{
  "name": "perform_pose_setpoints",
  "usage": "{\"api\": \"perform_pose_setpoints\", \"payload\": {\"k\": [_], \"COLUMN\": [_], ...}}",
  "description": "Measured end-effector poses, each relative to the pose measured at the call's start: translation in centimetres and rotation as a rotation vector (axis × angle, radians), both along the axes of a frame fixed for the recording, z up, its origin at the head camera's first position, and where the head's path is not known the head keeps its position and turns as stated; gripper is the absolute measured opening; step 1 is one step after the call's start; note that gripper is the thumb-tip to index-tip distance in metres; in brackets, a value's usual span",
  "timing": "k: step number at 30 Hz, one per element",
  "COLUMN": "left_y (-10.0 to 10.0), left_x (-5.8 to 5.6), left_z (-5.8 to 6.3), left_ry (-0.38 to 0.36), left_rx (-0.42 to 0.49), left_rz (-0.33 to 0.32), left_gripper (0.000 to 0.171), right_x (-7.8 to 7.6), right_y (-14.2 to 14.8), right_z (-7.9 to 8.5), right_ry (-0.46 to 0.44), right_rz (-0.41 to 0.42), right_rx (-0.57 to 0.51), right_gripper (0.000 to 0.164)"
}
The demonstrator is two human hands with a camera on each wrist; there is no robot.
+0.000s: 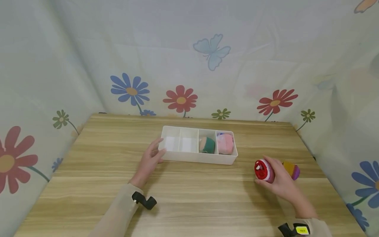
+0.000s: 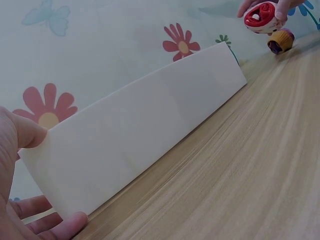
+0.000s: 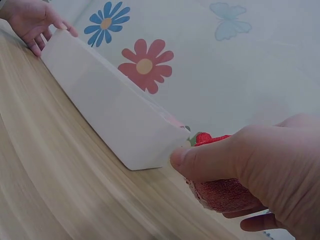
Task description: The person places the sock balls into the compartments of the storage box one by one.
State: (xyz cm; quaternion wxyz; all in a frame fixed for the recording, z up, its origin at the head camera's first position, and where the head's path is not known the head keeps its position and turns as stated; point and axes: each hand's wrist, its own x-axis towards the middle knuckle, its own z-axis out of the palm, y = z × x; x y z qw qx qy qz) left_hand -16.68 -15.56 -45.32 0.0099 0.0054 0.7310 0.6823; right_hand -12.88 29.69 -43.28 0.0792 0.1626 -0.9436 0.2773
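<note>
A long white divided box [image 1: 192, 157] stands on the table. At its left end my left hand [image 1: 149, 162] grips the corner, thumb at the top rim and other fingers lower down, as the left wrist view shows. A green and tan rolled sock bundle [image 1: 208, 145] and a pink one [image 1: 225, 143] fill the two right compartments; the two left ones hold nothing. Right of the box, my right hand [image 1: 279, 177] holds a red and white rolled sock bundle [image 1: 263, 170] between thumb and fingers, above the table. Just beyond that hand lies a yellow and purple rolled bundle [image 2: 281, 41].
The wooden table [image 1: 189, 197] carries the box near its back half. A pale curtain [image 1: 165, 49] printed with flowers and a butterfly hangs close behind and along both sides. Both wrists wear dark straps with small devices.
</note>
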Motion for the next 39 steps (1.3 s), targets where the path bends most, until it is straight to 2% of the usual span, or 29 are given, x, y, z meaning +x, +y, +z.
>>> {"api": "perform_pose_setpoints", "payload": {"k": [7,15,20,24,31,39], "left_y": [0.0,-0.5,-0.5,-0.5,0.0,-0.1], "left_x": [-0.2,-1.2,-1.4,-1.3,-0.1,0.0], "left_z": [-0.4,-2.6,-3.1,-3.1,-0.2,-0.1], "left_ry": [0.000,0.000,0.023,0.028,-0.006,0.000], "left_rx": [0.009,-0.011,-0.019,-0.020,-0.001,-0.010], "left_rz": [-0.005,0.022,0.021,0.022,0.000,-0.004], "left_gripper": [0.051,0.048,0.048,0.049,0.049,0.050], "right_x": [-0.1,-0.9,-1.4,-1.8,-2.3,-3.0], "right_y": [-1.1,-2.2,-2.9,-3.5,-4.4,-5.5], "right_z": [0.6,1.0,1.2,1.4,1.9,2.5], "right_ry": [-0.057,-0.060,-0.070,-0.074,-0.070,-0.034], "right_rz": [-0.020,0.003,0.011,0.013,0.025,0.083], "right_rx": [0.018,0.010,0.014,0.019,0.018,0.007], "right_gripper": [0.089,0.089,0.089,0.090,0.090,0.090]}}
